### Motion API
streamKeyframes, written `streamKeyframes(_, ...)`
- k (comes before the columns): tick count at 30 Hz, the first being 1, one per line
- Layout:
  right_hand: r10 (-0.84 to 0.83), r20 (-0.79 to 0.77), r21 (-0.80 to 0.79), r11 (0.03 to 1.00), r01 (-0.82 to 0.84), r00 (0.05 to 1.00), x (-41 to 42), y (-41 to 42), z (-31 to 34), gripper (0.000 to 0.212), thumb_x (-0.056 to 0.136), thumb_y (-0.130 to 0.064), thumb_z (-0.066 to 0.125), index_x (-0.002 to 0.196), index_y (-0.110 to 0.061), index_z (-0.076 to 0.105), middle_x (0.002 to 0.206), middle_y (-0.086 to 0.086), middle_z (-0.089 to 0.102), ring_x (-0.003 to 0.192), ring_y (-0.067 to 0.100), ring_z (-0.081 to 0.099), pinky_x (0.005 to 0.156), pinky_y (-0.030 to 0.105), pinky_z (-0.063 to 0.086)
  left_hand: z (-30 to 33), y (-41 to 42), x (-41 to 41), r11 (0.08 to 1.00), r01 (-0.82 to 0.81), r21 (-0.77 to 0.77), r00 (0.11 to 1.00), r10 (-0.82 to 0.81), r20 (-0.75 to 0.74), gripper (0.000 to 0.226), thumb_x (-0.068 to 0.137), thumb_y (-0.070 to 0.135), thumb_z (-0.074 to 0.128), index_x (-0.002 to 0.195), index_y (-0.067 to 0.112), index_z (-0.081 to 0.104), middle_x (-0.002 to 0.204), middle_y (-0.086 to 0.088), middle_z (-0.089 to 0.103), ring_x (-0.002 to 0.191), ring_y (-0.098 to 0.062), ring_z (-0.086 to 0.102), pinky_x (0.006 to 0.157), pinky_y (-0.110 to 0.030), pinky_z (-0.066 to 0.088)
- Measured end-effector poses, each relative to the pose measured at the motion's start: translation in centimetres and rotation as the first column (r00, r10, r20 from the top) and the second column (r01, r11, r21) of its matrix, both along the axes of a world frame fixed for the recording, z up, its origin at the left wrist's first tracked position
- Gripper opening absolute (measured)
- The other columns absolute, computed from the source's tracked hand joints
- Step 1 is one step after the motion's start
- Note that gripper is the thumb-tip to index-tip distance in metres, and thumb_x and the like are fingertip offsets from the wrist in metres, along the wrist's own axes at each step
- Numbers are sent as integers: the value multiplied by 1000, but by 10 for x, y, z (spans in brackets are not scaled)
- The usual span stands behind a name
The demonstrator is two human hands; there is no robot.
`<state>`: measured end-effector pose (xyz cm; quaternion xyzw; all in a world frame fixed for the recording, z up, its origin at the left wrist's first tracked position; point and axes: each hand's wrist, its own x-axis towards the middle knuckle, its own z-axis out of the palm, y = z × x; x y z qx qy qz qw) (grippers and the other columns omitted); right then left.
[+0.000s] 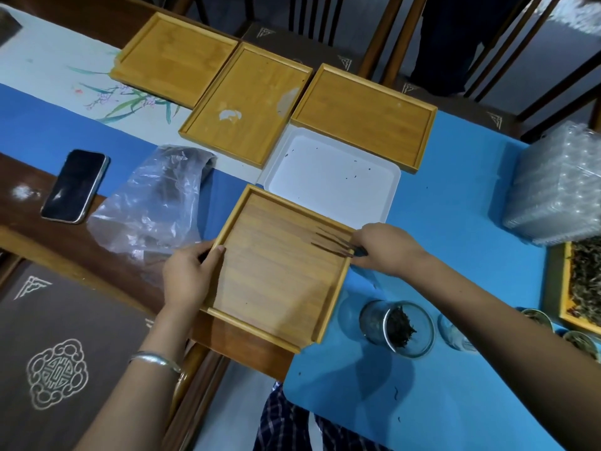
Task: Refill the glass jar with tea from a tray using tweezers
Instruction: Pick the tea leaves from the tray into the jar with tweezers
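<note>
A bare wooden tray (276, 271) sits tilted in front of me, held at both sides. My left hand (190, 271) grips its left rim, thumb on top. My right hand (387, 247) grips the right rim and also holds dark tweezers (331, 244) whose tips lie over the tray floor. A glass jar (398, 327) with dark tea leaves in it stands on the blue mat, below my right forearm. A tray of green tea leaves (585, 284) shows at the right edge.
A white tray (331, 177) with a few tea crumbs lies behind the held tray. Three wooden trays (247, 102) line the back. A phone (74, 185) and crumpled plastic bag (153, 203) lie left. Bubble wrap (559, 187) and small glass cups (536, 317) sit right.
</note>
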<state>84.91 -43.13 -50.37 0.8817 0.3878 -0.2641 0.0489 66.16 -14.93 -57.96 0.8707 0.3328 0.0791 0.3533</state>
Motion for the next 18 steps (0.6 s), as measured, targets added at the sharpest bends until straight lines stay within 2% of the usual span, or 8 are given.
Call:
streamKeyframes(2, 10, -23, 8, 1000, -10, 1000, 1, -1, 2, 22, 90, -29, 59, 81, -10, 53, 79, 5, 52, 70, 21, 50, 56, 31, 37, 2, -7, 2, 997, -38, 61, 999, 39, -10, 25, 92, 32, 63, 106, 16, 75, 109, -2, 70, 97, -18, 62, 83, -33, 47)
streamKeyframes(5, -13, -44, 25, 1000, 14, 999, 3, -6, 6, 24, 93, -30, 56, 80, -11, 49, 80, 4, 47, 69, 21, 47, 58, 31, 35, 5, -11, 3, 997, -55, 47, 996, 59, -74, 26, 93, 34, 61, 106, 17, 74, 101, -5, 72, 91, -23, 64, 78, -35, 49)
streamKeyframes(8, -78, -45, 108, 991, 83, 996, 13, -13, 18, 21, 95, -31, 54, 83, -13, 49, 82, 4, 45, 71, 22, 47, 61, 34, 37, 13, -10, 7, 997, -58, -44, 992, 53, -119, 32, 93, 31, 61, 121, 17, 68, 108, -5, 73, 101, -25, 66, 86, -39, 51)
streamKeyframes(11, -134, -37, 184, 973, 139, 990, 31, -24, 30, 16, 93, -28, 57, 95, -13, 56, 90, 8, 53, 78, 26, 54, 69, 39, 46, 24, -8, 18, 982, -65, -177, 997, 58, -45, 42, 92, 25, 64, 133, 16, 58, 118, -8, 69, 108, -23, 64, 96, -41, 50)
streamKeyframes(15, -293, -61, 250, 921, 299, 954, 52, -41, 27, 22, 91, -26, 63, 106, -11, 56, 93, 9, 62, 80, 25, 59, 72, 41, 51, 33, -5, 33, 977, -40, -208, 999, 38, -11, 37, 93, 20, 64, 129, 16, 60, 114, -7, 68, 99, -15, 61, 86, -30, 46)
streamKeyframes(18, -396, -78, 255, 880, 402, 915, 59, -53, 13, 26, 90, -26, 64, 104, -13, 48, 85, 6, 62, 76, 26, 59, 67, 40, 51, 31, -9, 36, 966, -67, -249, 998, 65, -16, 32, 94, 16, 63, 125, 10, 63, 112, -11, 69, 103, -23, 64, 88, -31, 47)
